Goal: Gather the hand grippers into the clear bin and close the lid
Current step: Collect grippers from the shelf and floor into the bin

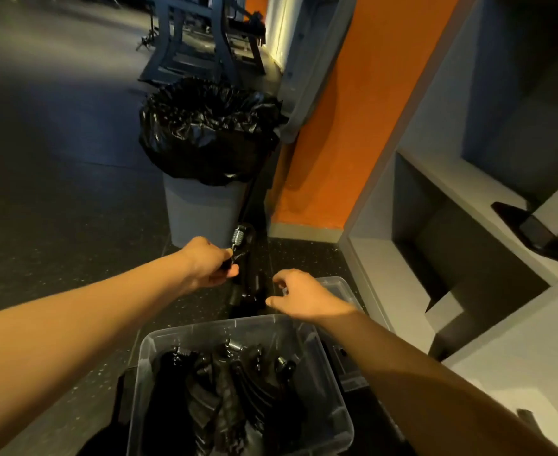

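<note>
Left hand (210,266) clamps a hand gripper (238,240); a second gripper (249,291) lies on the floor (73,225) just left of the right hand's (299,296) loosely parted fingers.

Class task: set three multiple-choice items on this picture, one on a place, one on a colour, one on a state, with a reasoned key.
1. The trash can stands: A) beyond the left hand; B) on a table; C) on a shelf.
2. The wall beside it is: A) green; B) orange; C) white.
3. The left hand: A) lies flat; B) hangs empty; C) grips a hand gripper.
Key: A, it rises past the knuckles; B, the strip is plainly orange; C, fingers curl round its handle.
</note>
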